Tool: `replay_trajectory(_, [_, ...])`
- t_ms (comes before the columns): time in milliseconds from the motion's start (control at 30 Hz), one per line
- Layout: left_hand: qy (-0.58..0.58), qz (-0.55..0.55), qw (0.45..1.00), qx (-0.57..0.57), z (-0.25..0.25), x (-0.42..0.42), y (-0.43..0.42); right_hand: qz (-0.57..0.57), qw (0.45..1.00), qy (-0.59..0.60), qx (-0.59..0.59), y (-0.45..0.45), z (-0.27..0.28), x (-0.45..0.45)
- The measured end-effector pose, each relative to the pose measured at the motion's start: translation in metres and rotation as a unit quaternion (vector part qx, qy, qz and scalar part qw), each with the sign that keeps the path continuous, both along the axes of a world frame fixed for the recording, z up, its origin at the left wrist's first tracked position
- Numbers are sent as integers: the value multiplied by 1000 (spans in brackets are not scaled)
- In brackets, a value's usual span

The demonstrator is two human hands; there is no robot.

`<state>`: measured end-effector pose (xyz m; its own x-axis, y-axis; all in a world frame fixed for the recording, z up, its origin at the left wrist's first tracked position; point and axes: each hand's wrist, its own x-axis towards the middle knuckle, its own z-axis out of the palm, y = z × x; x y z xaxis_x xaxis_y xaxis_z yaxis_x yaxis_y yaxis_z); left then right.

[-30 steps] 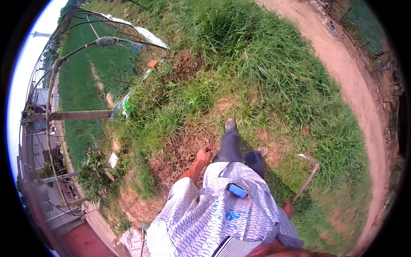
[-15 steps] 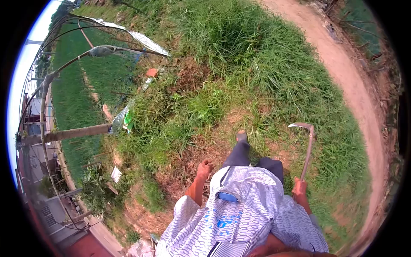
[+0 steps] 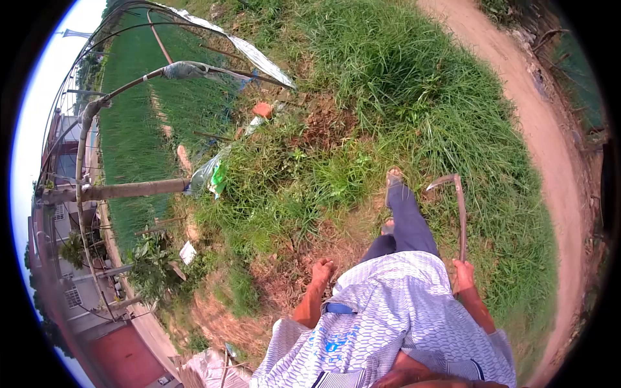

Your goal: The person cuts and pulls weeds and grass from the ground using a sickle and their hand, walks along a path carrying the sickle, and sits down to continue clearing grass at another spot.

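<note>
My right hand (image 3: pixel 463 274) is wrapped round the lower end of a sickle (image 3: pixel 462 216). The sickle stands up from the fist with a long wooden handle, and its curved metal blade points left over the grass. On the other side of my body, my left hand (image 3: pixel 321 270) hangs loosely curled above dry, cut grass, with nothing visible in it. Between the hands are my patterned shirt and dark trousers (image 3: pixel 414 223), and one sandalled foot (image 3: pixel 393 176) is stretched forward.
Tall green grass (image 3: pixel 401 77) grows ahead, bordered by a dirt path (image 3: pixel 524 97) on the right. At the left stand a bent pole frame (image 3: pixel 129 191) with torn plastic sheeting, an orange brick (image 3: pixel 262 110) and a plastic bag (image 3: pixel 210 173). Buildings lie beyond.
My legs have stepped, with one foot now farther forward. The sickle is held more upright in my right hand, and the surroundings have shifted to the right in view.
</note>
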<state>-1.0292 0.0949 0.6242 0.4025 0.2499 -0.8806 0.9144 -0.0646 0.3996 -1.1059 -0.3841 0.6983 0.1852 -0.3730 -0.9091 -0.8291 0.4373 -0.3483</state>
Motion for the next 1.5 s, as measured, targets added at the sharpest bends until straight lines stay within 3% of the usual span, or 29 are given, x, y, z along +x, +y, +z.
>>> replay_trajectory(33, [4,20,1000,-11,-2,2,-3,-15,1000,1,-2,-4,-11,7])
replay_trajectory(100, [30,-118,992,29,20,28,-16,-32,999,-9,0,-14,-35,24])
replay_trajectory(167, [17,-155,987,45,-40,23,9,-55,998,33,-5,-28,-63,48])
replay_trajectory(233, [94,-241,954,153,29,91,-31,-63,997,38,5,-43,-69,80])
replay_trajectory(300, [67,-236,963,110,18,139,-24,-68,996,49,9,-47,-74,115])
replay_trajectory(367, [14,-75,996,45,44,197,-39,-73,996,40,-12,-61,-73,144])
replay_trajectory(400, [15,-69,996,45,47,216,-41,-47,995,84,-5,-69,-68,171])
replay_trajectory(500, [-94,-2,995,17,42,290,-39,-26,997,66,-37,-80,-71,229])
replay_trajectory(633, [-111,-88,990,13,44,356,-38,-22,997,68,-41,-86,-65,294])
replay_trajectory(700, [-74,-150,985,51,48,390,-37,-66,998,6,-10,-80,-59,325])
replay_trajectory(767, [-62,-145,987,38,34,415,-23,-75,997,-1,-12,-71,-67,343])
replay_trajectory(833, [-44,-276,960,24,21,453,2,-85,996,0,6,-58,-65,358])
replay_trajectory(867, [-29,-337,939,62,36,482,-1,-113,993,-7,28,-47,-55,371])
replay_trajectory(900, [-34,-319,947,-11,2,498,34,-142,989,-15,49,-34,-49,381])
replay_trajectory(967, [-45,-309,950,-8,9,559,40,-231,968,14,95,1,-58,388])
replay_trajectory(1067, [28,-441,896,37,-6,681,71,-309,947,53,77,88,-60,418])
replay_trajectory(1100, [44,-370,927,-48,-29,717,102,-327,939,75,77,120,-61,424])
replay_trajectory(1167, [-5,-414,910,-35,-1,807,96,-407,895,160,86,192,-70,441])
replay_trajectory(1233, [-4,-425,904,-47,-15,898,118,-467,860,185,93,250,-57,468])
replay_trajectory(1367, [-89,-534,841,3,13,1020,79,-555,798,179,153,332,-68,497])
replay_trajectory(1433, [-40,-537,842,32,12,1047,48,-525,820,153,168,349,-72,523])
replay_trajectory(1467, [-35,-664,746,29,-23,1079,62,-538,808,162,178,358,-87,529])
replay_trajectory(1500, [-31,-677,734,29,-36,1083,45,-552,797,162,182,360,-100,540])
